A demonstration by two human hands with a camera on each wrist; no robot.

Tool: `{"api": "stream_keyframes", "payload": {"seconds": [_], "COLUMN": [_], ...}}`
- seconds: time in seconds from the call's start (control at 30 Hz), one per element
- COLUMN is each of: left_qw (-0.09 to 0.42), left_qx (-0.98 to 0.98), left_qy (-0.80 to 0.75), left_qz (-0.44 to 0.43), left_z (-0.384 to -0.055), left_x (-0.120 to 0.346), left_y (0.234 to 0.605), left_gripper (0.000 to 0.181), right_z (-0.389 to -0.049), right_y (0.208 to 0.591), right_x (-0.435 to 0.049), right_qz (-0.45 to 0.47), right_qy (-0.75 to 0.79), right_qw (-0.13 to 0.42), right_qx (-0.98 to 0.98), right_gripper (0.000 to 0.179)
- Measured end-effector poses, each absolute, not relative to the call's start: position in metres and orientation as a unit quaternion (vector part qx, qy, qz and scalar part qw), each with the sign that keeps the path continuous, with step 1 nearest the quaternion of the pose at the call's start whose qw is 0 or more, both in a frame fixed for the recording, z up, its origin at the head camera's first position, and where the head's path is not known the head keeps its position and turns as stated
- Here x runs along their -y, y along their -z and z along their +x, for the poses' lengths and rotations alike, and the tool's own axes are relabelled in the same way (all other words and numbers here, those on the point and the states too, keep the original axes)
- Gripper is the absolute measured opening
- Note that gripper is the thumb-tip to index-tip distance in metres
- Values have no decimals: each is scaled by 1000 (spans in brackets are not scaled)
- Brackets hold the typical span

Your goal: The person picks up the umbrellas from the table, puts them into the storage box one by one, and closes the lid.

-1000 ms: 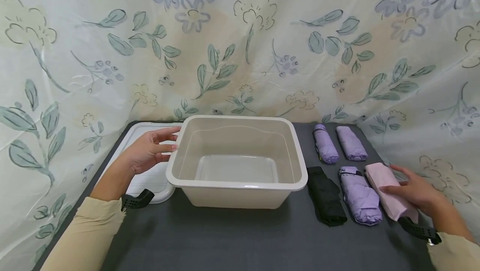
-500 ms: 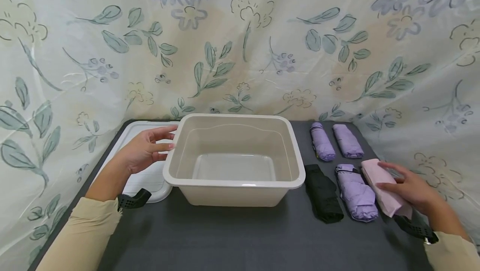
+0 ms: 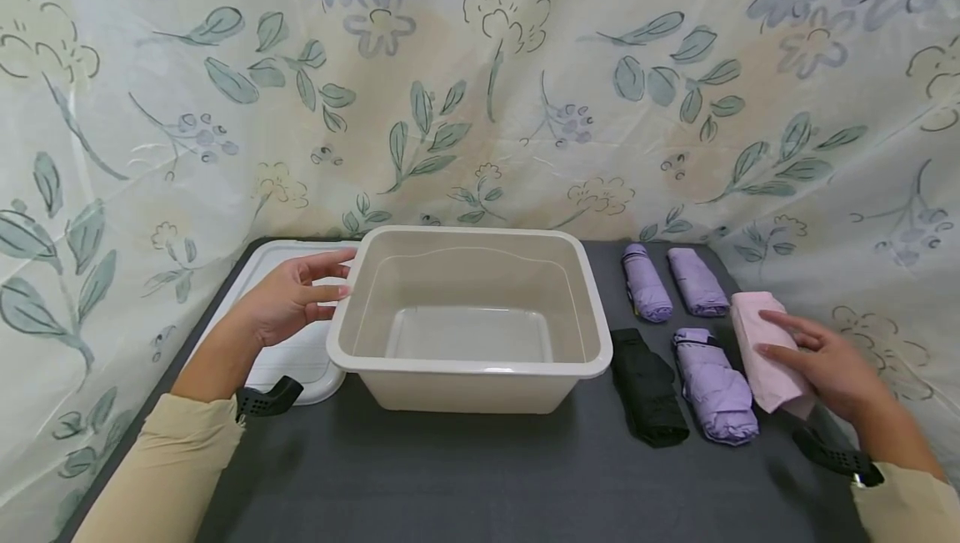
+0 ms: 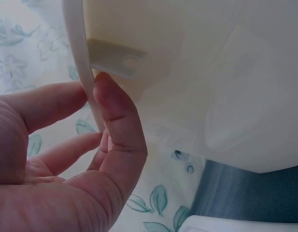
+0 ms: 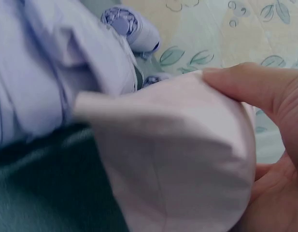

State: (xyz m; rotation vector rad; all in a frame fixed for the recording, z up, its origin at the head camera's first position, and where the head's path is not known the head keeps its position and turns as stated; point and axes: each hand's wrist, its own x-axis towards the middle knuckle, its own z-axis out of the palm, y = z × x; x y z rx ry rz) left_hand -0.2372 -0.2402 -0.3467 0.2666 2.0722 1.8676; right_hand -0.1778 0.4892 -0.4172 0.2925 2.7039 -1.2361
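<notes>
At the right of the frame, the person's right grip (image 3: pixel 836 372) is clamped on a pale pink bundle (image 3: pixel 761 359), thumb and fingers spread across it. It's soft, plain cloth folded into a stubby roll, smooth at its blunt upper end, with a creased lower edge; up close in the right wrist view a faint line runs down it and one end blurs. Just left of it sits a crinkled lilac bundle (image 3: pixel 716 384), then a black bundle (image 3: pixel 648 389). Nearer the middle, the left grip (image 3: pixel 288 301) pinches the rim of a beige tub (image 3: pixel 468 393) standing on the dark grey counter (image 3: pixel 450 476).
</notes>
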Motion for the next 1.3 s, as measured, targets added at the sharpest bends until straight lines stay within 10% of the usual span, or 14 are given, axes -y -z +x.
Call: {"api": "stream_keyframes", "payload": {"seconds": [1.3], "left_qw": [168], "left_qx": [-746], "left_qy": [-640], "left_qz": [78], "left_z": [-238], "left_x": [240], "left_y": [342], "left_gripper": [70], "right_z": [-202], "right_y": [338], "right_x": [-375], "right_qz": [-20], "right_qy": [621], "right_qw": [67], "right_qx": [-781], "right_gripper": [77]}}
